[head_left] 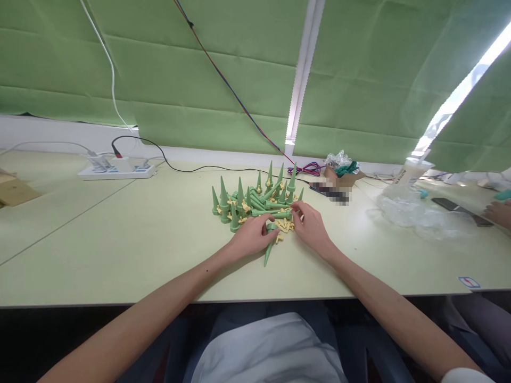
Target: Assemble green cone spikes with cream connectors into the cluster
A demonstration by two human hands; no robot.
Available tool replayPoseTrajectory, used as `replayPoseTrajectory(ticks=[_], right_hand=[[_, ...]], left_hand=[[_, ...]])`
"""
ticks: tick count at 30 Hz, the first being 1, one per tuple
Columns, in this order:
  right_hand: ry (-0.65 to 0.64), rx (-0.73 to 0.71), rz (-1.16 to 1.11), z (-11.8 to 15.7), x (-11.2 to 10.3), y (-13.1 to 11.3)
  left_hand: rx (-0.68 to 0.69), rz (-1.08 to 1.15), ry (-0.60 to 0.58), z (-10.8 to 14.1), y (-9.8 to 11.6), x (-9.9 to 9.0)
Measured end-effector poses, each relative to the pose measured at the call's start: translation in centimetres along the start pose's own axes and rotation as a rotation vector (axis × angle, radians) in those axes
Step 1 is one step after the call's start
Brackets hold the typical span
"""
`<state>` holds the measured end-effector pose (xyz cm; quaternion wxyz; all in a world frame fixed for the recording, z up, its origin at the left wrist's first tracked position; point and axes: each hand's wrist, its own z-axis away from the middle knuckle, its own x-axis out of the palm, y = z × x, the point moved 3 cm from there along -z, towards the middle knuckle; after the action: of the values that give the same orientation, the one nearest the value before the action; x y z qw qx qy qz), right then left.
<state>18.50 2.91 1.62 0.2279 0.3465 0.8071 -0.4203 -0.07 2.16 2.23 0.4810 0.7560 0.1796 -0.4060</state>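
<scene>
A cluster of green cone-shaped pieces (240,194), many standing upright and some lying down, sits at the middle of the table. My left hand (255,234) is closed on a green spike whose pointed end (268,255) aims toward the table's front edge. My right hand (307,222) is at the right side of the cluster with thumb and fingertips together; what is between them, if anything, is too small to make out. Small yellow pieces (284,226) lie between my hands, and others are on the green cones.
On the pale table (120,250) are a power strip (120,169) at the left, a cardboard box (343,180) behind, and a plastic cup (411,173), clear bags (403,207) and a phone (459,210) at the right. Another person's hand (499,214) is at the far right.
</scene>
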Motion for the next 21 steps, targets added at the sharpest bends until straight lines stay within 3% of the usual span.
replayPoseTrajectory(ticks=[14, 21], right_hand=[[-0.178, 0.066, 0.147, 0.35, 0.05, 0.08], [-0.234, 0.028, 0.117, 0.29, 0.41, 0.35]], left_hand=[[-0.012, 0.005, 0.090, 0.06, 0.29, -0.45], [-0.002, 0.005, 0.092, 0.15, 0.29, -0.45]])
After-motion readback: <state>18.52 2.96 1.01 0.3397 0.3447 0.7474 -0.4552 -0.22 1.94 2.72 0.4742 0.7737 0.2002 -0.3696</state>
